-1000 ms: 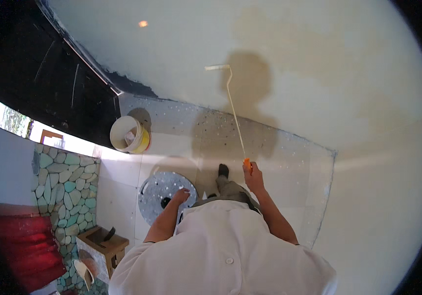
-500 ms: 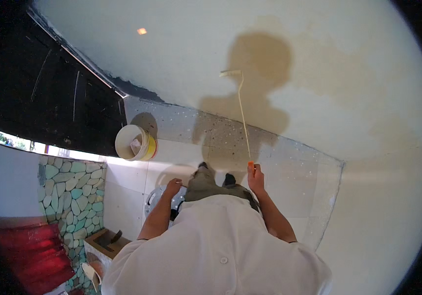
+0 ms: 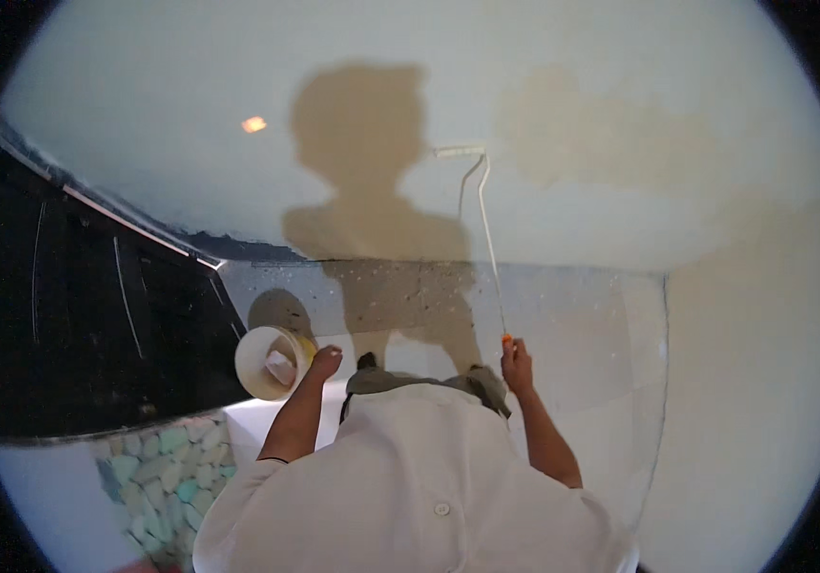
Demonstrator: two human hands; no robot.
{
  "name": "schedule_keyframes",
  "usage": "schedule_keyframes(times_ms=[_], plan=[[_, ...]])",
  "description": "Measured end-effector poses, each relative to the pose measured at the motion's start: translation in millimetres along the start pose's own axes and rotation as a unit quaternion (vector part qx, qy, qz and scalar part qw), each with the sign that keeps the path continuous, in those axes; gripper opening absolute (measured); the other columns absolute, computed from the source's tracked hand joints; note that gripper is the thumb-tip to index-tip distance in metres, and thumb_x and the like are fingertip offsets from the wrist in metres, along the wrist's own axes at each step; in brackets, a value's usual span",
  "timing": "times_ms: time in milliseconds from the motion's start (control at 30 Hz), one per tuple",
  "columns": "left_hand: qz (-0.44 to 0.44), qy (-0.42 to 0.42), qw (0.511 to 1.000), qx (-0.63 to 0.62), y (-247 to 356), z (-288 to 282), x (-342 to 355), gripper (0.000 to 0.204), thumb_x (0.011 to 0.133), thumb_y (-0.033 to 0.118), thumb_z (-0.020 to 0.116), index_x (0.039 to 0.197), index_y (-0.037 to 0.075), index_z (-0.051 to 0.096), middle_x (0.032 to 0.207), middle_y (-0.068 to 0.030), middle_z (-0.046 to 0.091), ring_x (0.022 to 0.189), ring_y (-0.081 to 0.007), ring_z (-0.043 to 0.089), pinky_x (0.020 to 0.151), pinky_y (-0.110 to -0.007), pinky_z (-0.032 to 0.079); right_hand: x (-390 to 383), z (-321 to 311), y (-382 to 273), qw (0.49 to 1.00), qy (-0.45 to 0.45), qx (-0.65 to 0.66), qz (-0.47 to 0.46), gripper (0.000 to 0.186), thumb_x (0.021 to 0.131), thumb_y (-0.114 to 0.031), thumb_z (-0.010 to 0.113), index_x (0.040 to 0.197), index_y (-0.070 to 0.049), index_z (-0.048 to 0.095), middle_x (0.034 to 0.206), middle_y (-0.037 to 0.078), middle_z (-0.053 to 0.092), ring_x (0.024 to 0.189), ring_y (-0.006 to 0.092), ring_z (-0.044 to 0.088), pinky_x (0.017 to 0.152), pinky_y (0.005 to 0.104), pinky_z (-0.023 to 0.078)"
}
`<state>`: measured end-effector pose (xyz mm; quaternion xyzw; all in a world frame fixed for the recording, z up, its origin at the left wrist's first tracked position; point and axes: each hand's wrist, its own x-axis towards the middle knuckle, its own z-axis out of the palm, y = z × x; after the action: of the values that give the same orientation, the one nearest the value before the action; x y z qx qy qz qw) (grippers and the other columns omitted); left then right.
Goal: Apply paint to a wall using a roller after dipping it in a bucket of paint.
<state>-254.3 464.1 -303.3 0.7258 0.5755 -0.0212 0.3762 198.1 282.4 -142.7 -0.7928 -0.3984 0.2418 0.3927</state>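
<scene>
My right hand (image 3: 517,367) is closed around the orange handle of a paint roller (image 3: 492,244). Its long, thin pale frame reaches away from me, and the narrow roller head lies at the white wall (image 3: 601,215), just right of my shadow. Damp-looking beige patches show on the wall farther right. My left hand (image 3: 327,361) is held low at my left side, its fingers curled in with nothing visible in them. Close beside it in the picture stands a white bucket (image 3: 250,363) with a yellow side, holding a crumpled whitish item (image 3: 280,368).
A large black panel (image 3: 95,315) runs along the left. The floor at the wall's foot is pale tile with a speckled grey strip (image 3: 563,286). Greenish pebble-patterned stone (image 3: 171,468) lies at the lower left. A small bright light patch (image 3: 253,124) falls on the wall.
My view has swung and shifted right; my shadow now falls left of the roller head. The roller remains in my right hand. My left hand now appears right beside the bucket.
</scene>
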Motion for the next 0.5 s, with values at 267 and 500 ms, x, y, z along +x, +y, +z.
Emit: schedule_keyframes(times_ms=[267,500], plan=[[-0.095,-0.08,0.991,-0.048,-58.3,-91.5,33.9,0.029,0.075,0.026,0.057,0.098,0.01,0.061,0.095,-0.0151,0.062,0.09,-0.0296,0.059,0.079,-0.037,0.045,-5.7,83.3,-45.4,0.982,0.029,0.176,0.063,0.029,0.091,-0.036,0.041,0.08,-0.01,0.045,0.048,-0.005,0.032,0.038,0.0044,0.032,0.034,0.0217,0.026],[-0.167,-0.202,0.946,-0.191,-72.9,-76.3,15.3,0.027,0.075,0.022,0.058,0.099,0.009,0.061,0.084,-0.0107,0.064,0.075,-0.0205,0.061,0.07,-0.033,0.049,-17.5,131.6,-44.5,0.946,0.057,0.283,0.149,0.029,0.091,-0.037,0.041,0.077,-0.012,0.046,0.049,-0.007,0.032,0.038,0.0033,0.029,0.034,0.0203,0.022]])
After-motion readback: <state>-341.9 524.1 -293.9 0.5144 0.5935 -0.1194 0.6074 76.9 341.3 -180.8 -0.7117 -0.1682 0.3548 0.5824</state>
